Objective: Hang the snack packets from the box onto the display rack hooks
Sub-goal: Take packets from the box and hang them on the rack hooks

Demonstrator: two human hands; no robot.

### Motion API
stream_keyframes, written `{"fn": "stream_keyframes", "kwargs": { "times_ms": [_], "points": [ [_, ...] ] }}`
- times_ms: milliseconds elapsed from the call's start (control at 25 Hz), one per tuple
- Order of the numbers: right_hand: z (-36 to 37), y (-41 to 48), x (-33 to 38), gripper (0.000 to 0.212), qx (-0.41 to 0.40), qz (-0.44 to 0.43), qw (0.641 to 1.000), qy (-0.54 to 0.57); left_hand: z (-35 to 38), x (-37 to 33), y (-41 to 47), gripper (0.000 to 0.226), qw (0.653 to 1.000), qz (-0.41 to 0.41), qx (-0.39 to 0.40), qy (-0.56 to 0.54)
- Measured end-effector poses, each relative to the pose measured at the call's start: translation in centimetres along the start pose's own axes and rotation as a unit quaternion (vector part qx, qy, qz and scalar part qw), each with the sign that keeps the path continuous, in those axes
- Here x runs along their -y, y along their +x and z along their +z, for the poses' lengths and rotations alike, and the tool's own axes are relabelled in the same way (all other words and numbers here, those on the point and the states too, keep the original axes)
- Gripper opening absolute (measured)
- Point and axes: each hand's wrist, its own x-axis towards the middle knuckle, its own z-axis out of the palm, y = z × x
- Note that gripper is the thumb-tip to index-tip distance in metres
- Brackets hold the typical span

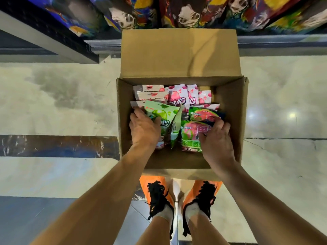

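Observation:
An open cardboard box (230,106) stands on the floor just beyond my feet, with snack packets inside. My left hand (144,129) reaches into its left side, fingers curled around a light green packet (168,114). My right hand (216,141) rests on the right side, fingers closing on a pink and green packet (190,135). Another green and pink packet (203,114) lies behind it. Pink and white packets (177,96) fill the back of the box. No rack hooks are visible.
The box's far flap (178,52) stands open toward a shelf edge (283,42) holding colourful printed bags (187,13). A grey shelf base (44,41) runs at upper left. Marble floor (62,103) surrounds the box. My orange shoes (159,195) stand against its near side.

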Motion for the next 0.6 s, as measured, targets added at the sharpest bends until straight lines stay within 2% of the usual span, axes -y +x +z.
{"fn": "stream_keyframes", "kwargs": {
  "times_ms": [160, 320, 400, 480, 600],
  "points": [
    [0.4, -0.1, -0.4, 0.045, -0.021, -0.022, 0.999, -0.012, 0.2, 0.6, 0.3, 0.069, 1.000, 0.008, -0.006, -0.012],
    [-0.3, -1.2, -0.6, 0.041, -0.047, -0.039, 0.997, -0.037, -0.9, 1.3, -0.8, 0.052, 0.996, 0.027, -0.007, -0.084],
    [-1.1, -2.0, -0.6, 0.040, -0.057, -0.046, 0.997, -0.039, -1.9, 1.2, -1.8, 0.046, 0.996, 0.027, -0.010, -0.085],
    [-2.4, -3.1, -0.3, 0.037, -0.073, -0.055, 0.995, -0.032, -3.5, 0.9, -2.9, 0.045, 0.995, 0.030, -0.018, -0.091],
    [-5.1, -4.8, 0.3, 0.024, -0.112, -0.072, 0.991, 0.015, -6.4, 0.2, -5.0, 0.046, 0.983, 0.041, -0.023, -0.178]
  ]
}}
